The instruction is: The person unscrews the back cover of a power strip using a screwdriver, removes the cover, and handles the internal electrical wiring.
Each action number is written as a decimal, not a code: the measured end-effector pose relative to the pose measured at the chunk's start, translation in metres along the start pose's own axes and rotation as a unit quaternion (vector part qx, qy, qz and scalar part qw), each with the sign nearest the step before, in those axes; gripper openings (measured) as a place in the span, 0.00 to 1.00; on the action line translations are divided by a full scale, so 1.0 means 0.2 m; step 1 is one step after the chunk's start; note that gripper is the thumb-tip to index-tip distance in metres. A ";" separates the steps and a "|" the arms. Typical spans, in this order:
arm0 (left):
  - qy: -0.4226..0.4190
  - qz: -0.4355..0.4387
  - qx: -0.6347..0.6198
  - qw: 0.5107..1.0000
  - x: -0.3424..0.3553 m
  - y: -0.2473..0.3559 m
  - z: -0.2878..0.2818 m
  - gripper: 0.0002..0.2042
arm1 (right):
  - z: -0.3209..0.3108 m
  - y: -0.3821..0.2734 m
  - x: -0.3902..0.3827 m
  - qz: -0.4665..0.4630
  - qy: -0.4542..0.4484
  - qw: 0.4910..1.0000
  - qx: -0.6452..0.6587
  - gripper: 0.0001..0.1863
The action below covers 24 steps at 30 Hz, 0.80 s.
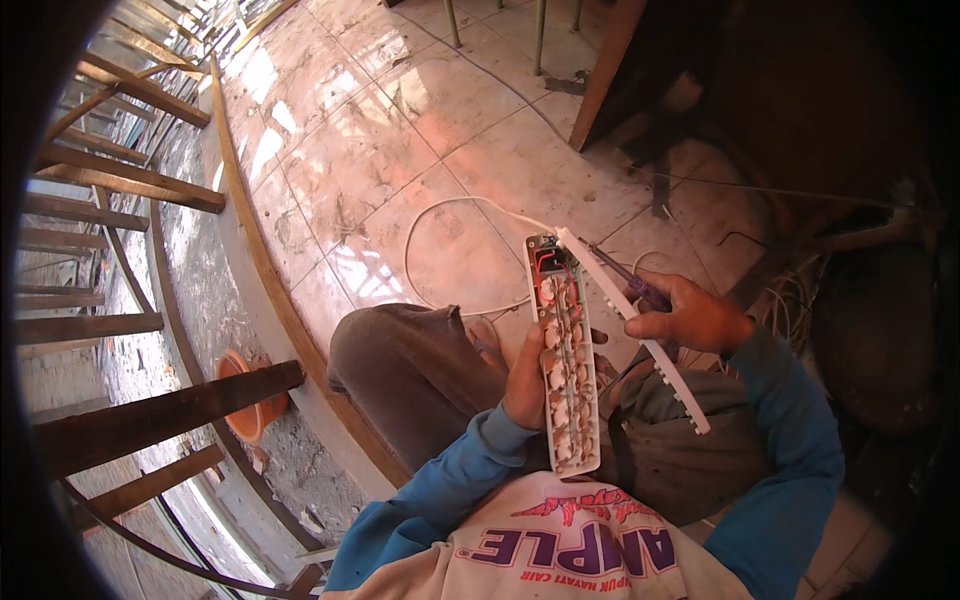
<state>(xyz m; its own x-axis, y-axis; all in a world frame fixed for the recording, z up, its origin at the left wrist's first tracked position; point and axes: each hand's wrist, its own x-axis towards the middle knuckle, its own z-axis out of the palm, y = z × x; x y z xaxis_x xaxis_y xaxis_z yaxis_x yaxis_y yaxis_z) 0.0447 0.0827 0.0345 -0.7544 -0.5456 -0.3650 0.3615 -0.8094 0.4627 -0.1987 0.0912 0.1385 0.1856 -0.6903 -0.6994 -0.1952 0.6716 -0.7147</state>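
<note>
My left hand [524, 385] is closed around the side of an opened power strip housing [590, 430], long, narrow and white. Metal contact strips run along inside it, and red wires [545, 262] show at its far end. In my right hand [695, 318] is a screwdriver with a purple handle [652, 293], its shaft pointing toward that far end. The same hand grips the long white cover [672, 375], which slants away to the right from the housing's far end. Some fingers of both hands are hidden.
A pale cable [408, 248] loops across the tiled floor [350, 110] from the strip's far end. At left are wooden bars [160, 405] and an orange pot [238, 395]. A dark wooden panel [607, 70] and more coiled cable [790, 300] lie at right.
</note>
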 end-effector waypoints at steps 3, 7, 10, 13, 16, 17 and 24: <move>0.010 0.009 0.011 1.000 -0.16 0.01 -0.07 0.31 | 0.07 0.04 0.00 -0.009 -0.033 0.999 -0.017 0.35; 0.031 -0.008 0.010 0.999 -0.37 0.03 -0.12 0.33 | 0.19 0.02 0.00 -0.057 -0.063 0.993 -0.079 0.36; 0.009 -0.023 0.009 1.000 -0.49 0.04 -0.14 0.38 | 0.26 0.02 -0.01 -0.052 -0.082 0.994 -0.056 0.35; -0.006 -0.020 0.053 0.998 -0.56 0.06 -0.12 0.41 | 0.28 0.04 0.01 -0.022 -0.106 0.992 -0.063 0.33; 0.000 -0.056 0.094 0.994 -0.64 0.11 -0.12 0.42 | 0.29 -0.01 -0.01 -0.024 -0.109 0.991 -0.073 0.31; 0.005 -0.065 0.104 0.992 -0.66 0.12 -0.13 0.43 | 0.28 -0.01 -0.01 -0.032 -0.108 0.990 -0.085 0.31; -0.031 0.019 0.198 0.979 -0.70 0.08 -0.19 0.37 | 0.31 -0.06 -0.05 -0.085 -0.113 0.987 -0.071 0.31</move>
<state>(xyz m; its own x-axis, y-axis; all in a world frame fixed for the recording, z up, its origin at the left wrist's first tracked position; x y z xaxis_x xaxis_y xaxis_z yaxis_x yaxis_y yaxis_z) 0.1767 0.1377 0.0620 -0.7808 -0.5492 -0.2979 0.1575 -0.6344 0.7568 -0.1376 0.1064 0.1536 0.4339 -0.7022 -0.5645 -0.2721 0.4952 -0.8251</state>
